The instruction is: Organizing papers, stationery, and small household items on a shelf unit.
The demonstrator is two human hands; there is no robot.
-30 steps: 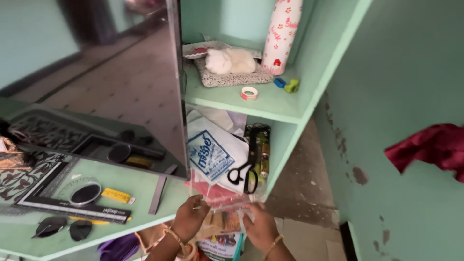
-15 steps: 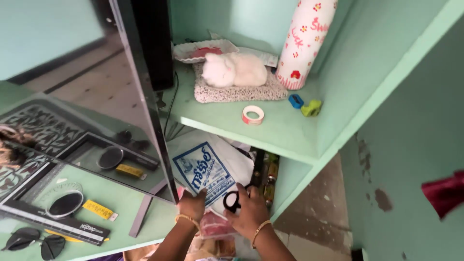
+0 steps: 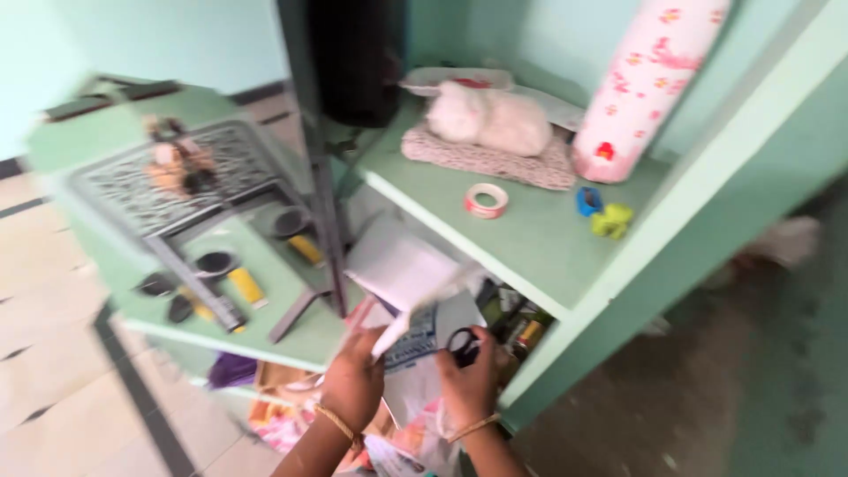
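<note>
**Scissors and a bag, under the green shelf**

My right hand (image 3: 468,380) is closed around the black scissors (image 3: 461,343) at their ring handles, just below the front edge of the green shelf (image 3: 530,238). My left hand (image 3: 356,380) pinches the white plastic bag (image 3: 402,269), which rises toward that edge. I judge the scissors stiff, light and best held by the rings; the bag is thin, floppy and slippery, so a gathered edge suits it. A tape roll (image 3: 486,200) lies on the shelf above.

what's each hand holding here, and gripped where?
Left hand pinches the white paper packet at its lower edge. Right hand holds the black-handled scissors by the finger loops.
</note>
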